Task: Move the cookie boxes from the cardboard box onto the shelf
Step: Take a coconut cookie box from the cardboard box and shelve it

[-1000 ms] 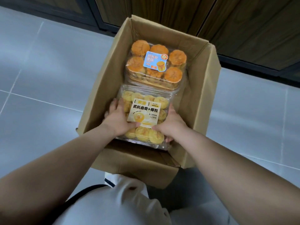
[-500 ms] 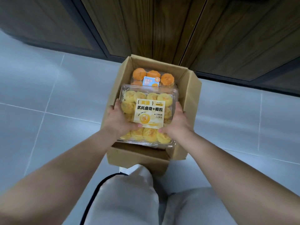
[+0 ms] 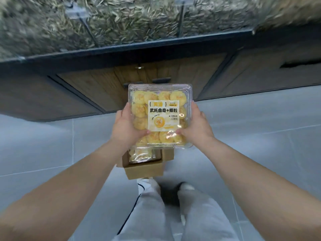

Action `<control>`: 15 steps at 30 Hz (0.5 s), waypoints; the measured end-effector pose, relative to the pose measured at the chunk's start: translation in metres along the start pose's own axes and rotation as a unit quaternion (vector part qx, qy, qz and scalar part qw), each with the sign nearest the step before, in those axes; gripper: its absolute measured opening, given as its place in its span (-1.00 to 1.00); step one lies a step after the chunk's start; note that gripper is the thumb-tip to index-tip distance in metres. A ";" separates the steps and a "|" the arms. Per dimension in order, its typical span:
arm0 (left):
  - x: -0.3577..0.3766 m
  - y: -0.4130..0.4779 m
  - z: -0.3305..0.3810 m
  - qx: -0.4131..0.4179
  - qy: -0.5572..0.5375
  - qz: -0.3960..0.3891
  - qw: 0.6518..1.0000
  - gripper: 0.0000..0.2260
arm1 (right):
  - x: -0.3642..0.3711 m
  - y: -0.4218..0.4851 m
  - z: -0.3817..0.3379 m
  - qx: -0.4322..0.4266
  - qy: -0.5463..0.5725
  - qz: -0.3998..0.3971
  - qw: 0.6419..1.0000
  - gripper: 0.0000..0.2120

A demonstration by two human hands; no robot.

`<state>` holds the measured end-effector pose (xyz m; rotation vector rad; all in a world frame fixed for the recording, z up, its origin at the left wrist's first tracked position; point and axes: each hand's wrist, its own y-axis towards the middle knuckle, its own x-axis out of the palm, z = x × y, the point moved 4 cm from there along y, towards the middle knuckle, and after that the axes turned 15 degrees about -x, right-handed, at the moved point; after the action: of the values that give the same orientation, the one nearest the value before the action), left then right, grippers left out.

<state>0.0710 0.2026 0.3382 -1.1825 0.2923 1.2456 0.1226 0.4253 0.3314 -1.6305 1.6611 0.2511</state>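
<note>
A pale grey tiled floor (image 3: 52,145) fills most of the head view. Along the top, a dark-edged shelf (image 3: 121,49) is seen, loaded with clear-fronted bins of pale, streaky contents (image 3: 121,20) that are too blurred to be identified. Below that edge, brown wood-grain cabinet doors (image 3: 97,84) are set in dark frames. The person's light grey trousers (image 3: 199,214) are seen at the bottom, with a dark shoe (image 3: 171,193) just beyond them.

A square clear plastic cookie box (image 3: 166,94), packed with round yellow cookies, is held up in front of the cabinet doors, below the shelf edge and apart from it. It is gripped at its two sides: the left hand (image 3: 126,127) is wrapped round the left edge and the right hand (image 3: 196,126) round the right edge, with both thumbs laid on the lid.

A brown open cardboard box (image 3: 144,168) stands on the floor directly beneath, partly hidden by the held box. Inside it, another clear pack of yellowish cookies (image 3: 141,155) can be made out.

A cream and yellow printed label (image 3: 163,112) is stuck on the lid of the held box.
</note>
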 end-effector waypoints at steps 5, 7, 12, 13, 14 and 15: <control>0.001 -0.039 0.101 0.101 -0.003 0.008 0.995 -0.06 | -0.101 -0.021 0.023 -0.011 0.014 0.077 0.997 0.02; 0.012 -0.058 0.146 0.133 -0.012 0.007 0.991 -0.09 | -0.145 -0.026 0.040 -0.021 0.014 0.105 0.994 -0.01; 0.055 -0.107 0.255 0.195 -0.058 0.031 0.979 -0.13 | -0.266 -0.036 0.089 -0.054 -0.023 0.155 0.986 -0.07; 0.065 -0.115 0.276 0.206 -0.068 0.037 0.975 -0.13 | -0.290 -0.038 0.099 -0.058 -0.037 0.167 0.984 -0.04; 0.074 -0.123 0.297 0.216 -0.077 0.043 0.972 -0.10 | -0.313 -0.039 0.108 -0.061 -0.046 0.178 0.981 -0.02; 0.082 -0.130 0.318 0.224 -0.084 0.049 0.970 -0.07 | -0.334 -0.040 0.117 -0.062 -0.051 0.189 0.979 0.00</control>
<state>0.0820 0.5243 0.4829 -0.6767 0.4818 1.2730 0.1615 0.7467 0.4790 -1.3518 1.8971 0.6295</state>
